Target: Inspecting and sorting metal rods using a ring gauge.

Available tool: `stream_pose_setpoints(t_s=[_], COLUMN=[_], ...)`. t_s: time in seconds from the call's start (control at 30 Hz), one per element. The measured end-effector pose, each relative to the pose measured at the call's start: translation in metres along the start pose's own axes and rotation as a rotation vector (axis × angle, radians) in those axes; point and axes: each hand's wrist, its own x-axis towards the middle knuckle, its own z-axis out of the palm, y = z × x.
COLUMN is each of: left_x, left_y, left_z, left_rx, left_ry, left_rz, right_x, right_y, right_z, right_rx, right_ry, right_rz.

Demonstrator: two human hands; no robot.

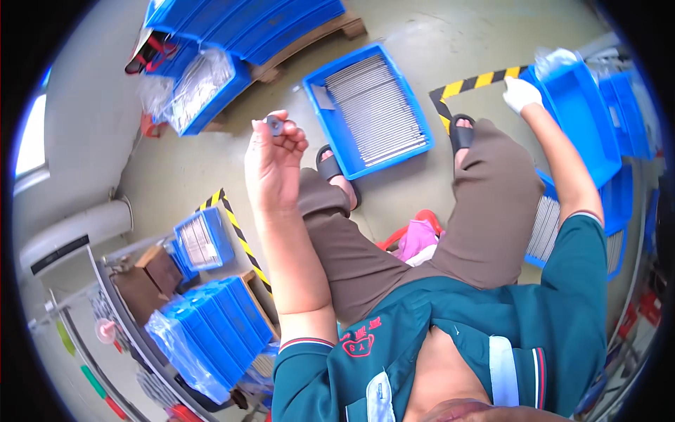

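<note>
My left hand [283, 162], bare, is raised in front of me on the left. Its thumb and fingertips pinch a small dark grey part [274, 125] with what looks like a hole in it. Further right, my right hand [522, 95] wears a white glove and is out at the left rim of an empty-looking blue bin [580, 116]. Its fingers are too unclear to tell whether they grip that rim. On the floor between my feet stands a blue bin [366, 172] packed with rows of thin pale strips [380, 105].
Blue bins [242, 24] stand on a wooden pallet [309, 48] at the back left. More stacked blue bins [218, 327] are at the lower left, near a metal rail [126, 309]. Yellow-black tape [478, 81] marks the floor. A red stool [425, 216] with pink cloth is beneath me.
</note>
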Motion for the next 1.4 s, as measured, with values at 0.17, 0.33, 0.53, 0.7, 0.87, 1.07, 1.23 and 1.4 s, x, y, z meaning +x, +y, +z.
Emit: stream_pose_setpoints(t_s=[0.17,0.33,0.53,0.7,0.87,1.07,1.23,1.4], left_x=[-0.020,-0.036,-0.047,-0.040,-0.039,-0.029,-0.033,-0.037], left_y=[0.014,0.029,0.047,0.053,0.064,0.055,0.055,0.055], left_z=[-0.010,-0.024,-0.036,-0.048,-0.052,-0.056,-0.051,-0.045], left_rx=[-0.046,-0.174,-0.206,-0.231,-0.215,-0.193,-0.194,-0.191], left_ry=[0.101,0.163,0.314,0.337,0.375,0.356,0.354,0.278], left_rz=[0.086,0.141,0.160,0.137,0.107,0.093,0.117,0.106], right_x=[0.071,0.100,0.134,0.165,0.188,0.208,0.198,0.164], right_y=[-0.174,-0.281,-0.327,-0.334,-0.356,-0.345,-0.341,-0.326], right_z=[-0.088,-0.015,0.106,0.146,0.134,0.131,0.119,0.101], right_rx=[-0.143,-0.094,-0.218,-0.364,-0.365,-0.468,-0.256,-0.006], right_ry=[0.027,0.212,0.095,0.249,0.126,0.126,-0.082,-0.266], right_rz=[-0.341,-0.441,-0.396,-0.449,-0.566,-0.620,-0.635,-0.622])
